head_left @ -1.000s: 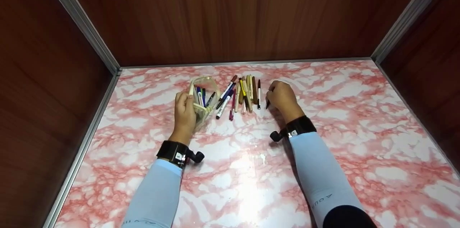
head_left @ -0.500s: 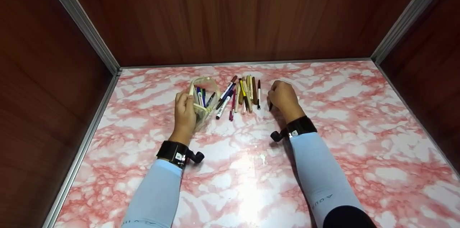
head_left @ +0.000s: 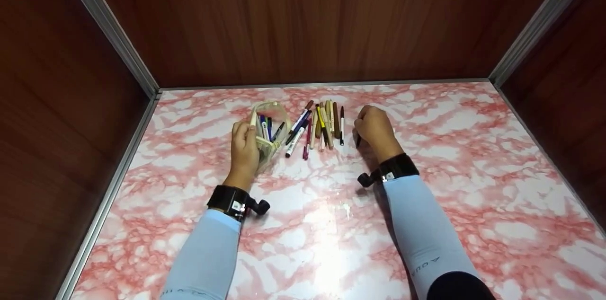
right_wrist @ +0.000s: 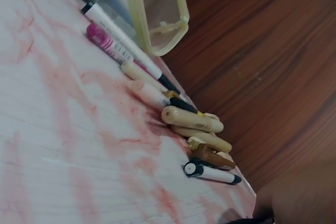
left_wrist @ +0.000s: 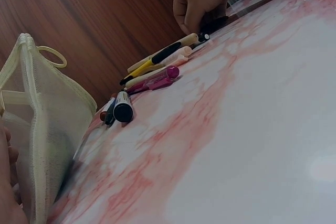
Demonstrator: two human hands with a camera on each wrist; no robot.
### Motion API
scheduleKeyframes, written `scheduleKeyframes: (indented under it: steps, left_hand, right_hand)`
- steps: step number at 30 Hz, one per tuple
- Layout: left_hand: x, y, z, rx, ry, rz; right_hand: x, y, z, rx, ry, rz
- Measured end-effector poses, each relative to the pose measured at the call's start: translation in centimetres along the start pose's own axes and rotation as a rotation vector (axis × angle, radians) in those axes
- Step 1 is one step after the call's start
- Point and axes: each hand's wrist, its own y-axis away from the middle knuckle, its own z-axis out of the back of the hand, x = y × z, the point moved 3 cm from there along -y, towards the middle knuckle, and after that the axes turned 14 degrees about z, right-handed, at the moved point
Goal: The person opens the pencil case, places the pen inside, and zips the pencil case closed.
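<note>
My left hand (head_left: 244,149) grips the side of a pale yellow mesh pencil case (left_wrist: 58,108), which stands with its zippered mouth open. Inside it lie several pens and markers (head_left: 264,127). On the right, my right hand (head_left: 376,128) pinches a dark pen (head_left: 358,141), whose black end shows below the curled fingers; the rest of it is hidden by the hand. Just left of that hand lies a white pen with black ends (head_left: 342,126). In the right wrist view only part of the right hand (right_wrist: 299,200) shows, at the lower right corner.
Between the hands, a loose row of pens and markers lies on the red-and-white marbled table (head_left: 303,224). It includes a magenta pen (head_left: 307,139), a white marker (head_left: 296,139), a yellow-and-black pen (head_left: 321,118) and a brown marker (head_left: 336,120). Wood-grain panels (head_left: 322,21) enclose the back and sides.
The right hand has shifted slightly to the right with the dark pen, whose lower end has swung rightward. The left hand and the pencil case stay in place.
</note>
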Motion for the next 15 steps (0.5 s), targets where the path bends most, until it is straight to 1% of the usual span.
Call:
scheduleKeyframes:
  steps: [4,9,11,15]
  left_hand:
    - [0.0,0.0,0.1,-0.003,0.007,0.006]
    - [0.1,0.0,0.1,-0.003,0.021,0.016]
    - [0.1,-0.1,0.0,-0.002,0.021,0.011]
    - [0.3,-0.1,-0.2,0.0,0.019,0.012]
  right_hand:
    - [0.5,-0.2,0.2,-0.08,-0.08,0.007]
    - [1.9,-0.5,0.5,-0.162,-0.263,0.031]
    - [2.7,-0.7,0.5,-0.181,-0.332,0.047]
    - [4.8,-0.9,0.0,-0.191,-0.53,0.058]
